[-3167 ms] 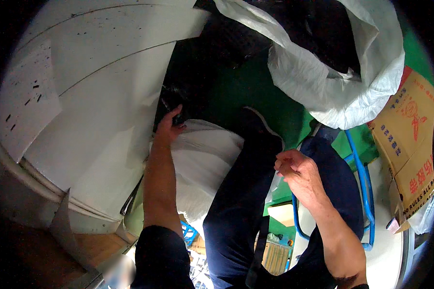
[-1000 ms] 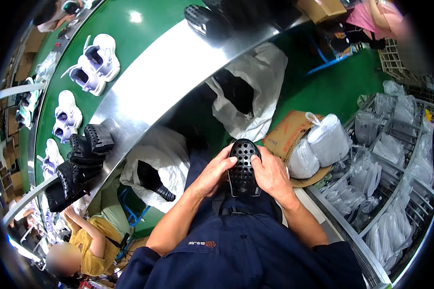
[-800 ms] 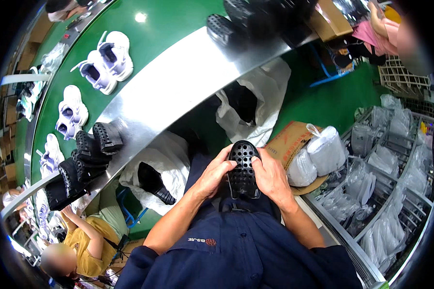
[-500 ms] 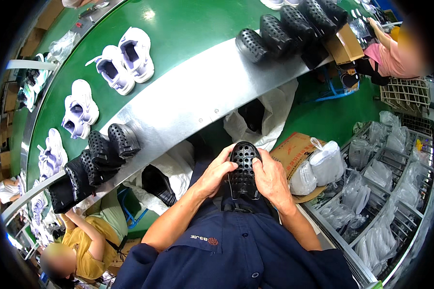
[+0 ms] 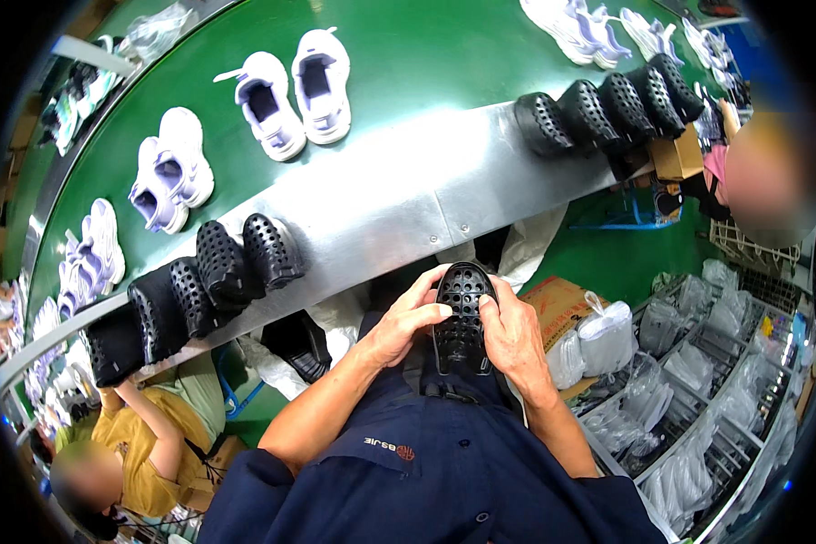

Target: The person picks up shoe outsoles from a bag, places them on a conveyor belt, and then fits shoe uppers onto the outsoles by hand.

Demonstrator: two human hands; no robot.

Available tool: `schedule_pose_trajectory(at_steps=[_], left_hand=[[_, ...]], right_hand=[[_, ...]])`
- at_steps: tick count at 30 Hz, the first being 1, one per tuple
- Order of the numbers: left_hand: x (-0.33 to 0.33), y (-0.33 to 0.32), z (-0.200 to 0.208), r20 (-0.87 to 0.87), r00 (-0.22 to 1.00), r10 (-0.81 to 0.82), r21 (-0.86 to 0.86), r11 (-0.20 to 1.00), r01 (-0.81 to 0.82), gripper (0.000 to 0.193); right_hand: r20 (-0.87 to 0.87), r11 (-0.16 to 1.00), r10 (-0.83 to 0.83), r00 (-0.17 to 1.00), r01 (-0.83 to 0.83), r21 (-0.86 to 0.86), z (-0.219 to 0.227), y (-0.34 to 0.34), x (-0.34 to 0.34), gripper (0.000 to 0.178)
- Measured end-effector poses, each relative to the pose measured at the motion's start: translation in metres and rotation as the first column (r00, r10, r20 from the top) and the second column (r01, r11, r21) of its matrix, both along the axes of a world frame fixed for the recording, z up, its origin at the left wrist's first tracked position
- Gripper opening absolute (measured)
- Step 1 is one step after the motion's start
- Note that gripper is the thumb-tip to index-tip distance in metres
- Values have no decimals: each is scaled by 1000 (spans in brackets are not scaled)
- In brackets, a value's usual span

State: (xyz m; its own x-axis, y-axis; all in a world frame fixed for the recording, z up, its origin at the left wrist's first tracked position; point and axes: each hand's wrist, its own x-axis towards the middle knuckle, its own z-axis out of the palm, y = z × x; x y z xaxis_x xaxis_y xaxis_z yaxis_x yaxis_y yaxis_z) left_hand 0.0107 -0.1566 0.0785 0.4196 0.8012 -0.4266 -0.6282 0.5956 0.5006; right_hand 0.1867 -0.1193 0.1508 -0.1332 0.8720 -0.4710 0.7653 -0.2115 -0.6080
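Observation:
Between my two hands, in front of my belly, is a black perforated plastic shoe-shaped piece, rounded end away from me. My left hand grips its left side, with the thumb on the perforated face. On the opposite edge, my right hand holds it with its thumb also on top. The fingers behind the piece are hidden. Ahead to the left, a row of similar black perforated pieces stands along the metal ledge, and another row stands at its right end.
Pairs of white and lilac sneakers rest on the green conveyor belt. White sacks sit under the ledge. On my right are a cardboard box and a metal rack with plastic-wrapped bundles. A person in yellow is at left, another at right.
The view has turned, and the sneakers, ledge and black rows have shifted in it. Both hands keep hold of the black perforated piece in nearly the same pose.

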Motion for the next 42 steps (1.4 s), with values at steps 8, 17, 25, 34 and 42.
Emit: schedule_pose_trajectory(at_steps=[8, 17, 25, 34, 42], left_hand=[[0, -3, 11, -147, 988, 57, -4, 998, -58, 72], [27, -35, -14, -83, 969, 234, -137, 960, -243, 85], [40, -72, 43, 548, 622, 559, -193, 808, -556, 66], [-82, -118, 88, -495, -249, 833, 622, 139, -771, 76], [-158, -90, 40, -576, -813, 81, 782, 346, -519, 87]], right_hand=[[-109, 998, 52, 993, -56, -27, -1, 16, 0, 38], [-560, 997, -68, 825, 82, -1, -46, 35, 32, 36], [-861, 929, 128, 492, -363, -70, -24, 43, -27, 50], [-780, 694, 407, 475, -716, -73, -5, 65, -106, 54], [-686, 820, 193, 702, -499, -280, -27, 71, -107, 30]])
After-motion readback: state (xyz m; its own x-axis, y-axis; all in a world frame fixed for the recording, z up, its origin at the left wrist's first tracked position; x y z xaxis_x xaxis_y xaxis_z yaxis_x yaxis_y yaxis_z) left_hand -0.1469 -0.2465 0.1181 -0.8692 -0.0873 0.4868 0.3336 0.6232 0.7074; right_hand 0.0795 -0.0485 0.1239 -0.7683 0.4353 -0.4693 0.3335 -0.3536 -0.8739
